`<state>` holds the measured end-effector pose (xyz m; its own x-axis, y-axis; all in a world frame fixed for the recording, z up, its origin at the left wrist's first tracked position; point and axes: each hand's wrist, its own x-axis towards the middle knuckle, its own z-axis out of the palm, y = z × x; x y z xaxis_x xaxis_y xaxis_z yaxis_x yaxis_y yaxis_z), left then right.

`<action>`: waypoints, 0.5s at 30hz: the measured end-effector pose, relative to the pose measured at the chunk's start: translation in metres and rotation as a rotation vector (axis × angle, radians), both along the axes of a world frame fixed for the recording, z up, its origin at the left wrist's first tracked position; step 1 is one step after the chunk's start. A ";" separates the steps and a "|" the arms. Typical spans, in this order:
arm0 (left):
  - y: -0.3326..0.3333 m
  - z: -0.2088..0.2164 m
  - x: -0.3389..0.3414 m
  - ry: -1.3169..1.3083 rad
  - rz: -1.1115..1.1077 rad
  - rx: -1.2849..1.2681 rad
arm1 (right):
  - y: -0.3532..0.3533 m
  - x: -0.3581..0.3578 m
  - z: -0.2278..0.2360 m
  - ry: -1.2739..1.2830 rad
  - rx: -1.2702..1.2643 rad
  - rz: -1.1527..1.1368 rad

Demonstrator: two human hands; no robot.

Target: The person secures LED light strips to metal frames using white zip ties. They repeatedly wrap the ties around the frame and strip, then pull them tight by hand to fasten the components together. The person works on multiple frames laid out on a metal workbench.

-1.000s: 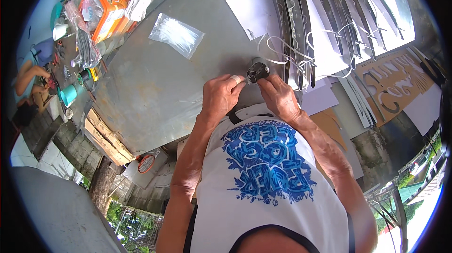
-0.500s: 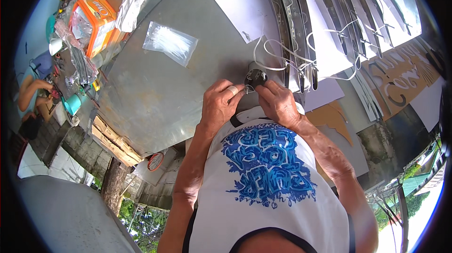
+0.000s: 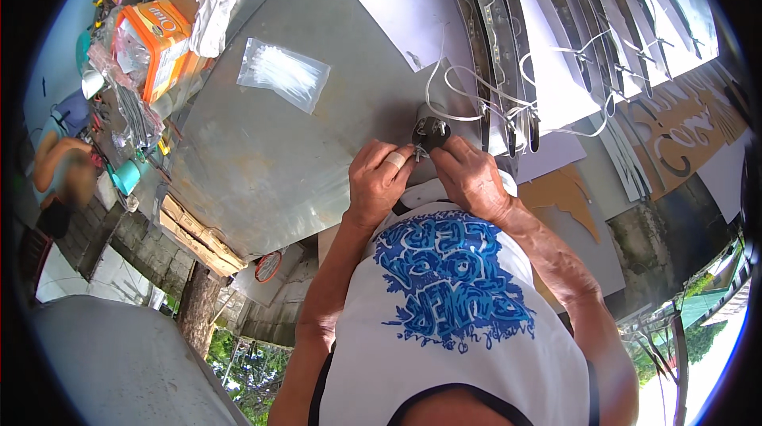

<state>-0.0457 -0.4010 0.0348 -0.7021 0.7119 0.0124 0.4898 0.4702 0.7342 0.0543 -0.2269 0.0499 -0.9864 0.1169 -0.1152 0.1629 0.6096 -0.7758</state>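
A small dark round object (image 3: pixel 431 132), with shiny silvery bits on its top, stands at the near edge of the grey metal table (image 3: pixel 238 164). Just on its near side, my left hand (image 3: pixel 379 182) is closed in a pinch, a tan band round one finger. A tiny silvery piece (image 3: pixel 419 151) shows at its fingertips, too small to name. My right hand (image 3: pixel 471 178) is closed too, thumb and fingers pressed together beside that piece. What those fingers hold is hidden. The two hands' fingertips almost meet.
A clear bag of white zip ties (image 3: pixel 283 74) lies on the table. Long dark strips with white wires (image 3: pixel 508 69) rest over white sheets at right. An orange tub (image 3: pixel 163 49) and tools crowd the left. Brown cut-out boards (image 3: pixel 683 136) lie far right; a person (image 3: pixel 59 164) sits far left.
My left hand has shifted slightly right, closer to my right hand, its fingertips still pinched near the dark round object. My right hand has barely moved. My view has turned a little.
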 end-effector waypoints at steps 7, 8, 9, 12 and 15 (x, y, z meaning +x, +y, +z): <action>0.001 -0.001 -0.004 0.088 -0.058 0.061 | -0.003 -0.002 0.001 -0.028 0.037 -0.002; 0.001 -0.001 -0.003 0.105 -0.063 0.066 | -0.003 -0.003 0.002 -0.019 0.049 0.006; 0.002 -0.003 -0.003 0.123 -0.069 0.073 | -0.002 -0.004 0.002 -0.010 0.062 0.013; -0.001 -0.007 -0.001 0.161 -0.091 0.070 | -0.002 -0.003 -0.002 0.008 0.075 0.044; -0.001 -0.007 -0.001 0.183 -0.108 0.073 | -0.001 -0.004 -0.001 0.004 0.116 0.062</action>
<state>-0.0463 -0.4021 0.0279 -0.6033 0.7752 0.1872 0.6627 0.3568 0.6584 0.0505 -0.2280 0.0485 -0.9926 0.0683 -0.1003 0.1192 0.7037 -0.7004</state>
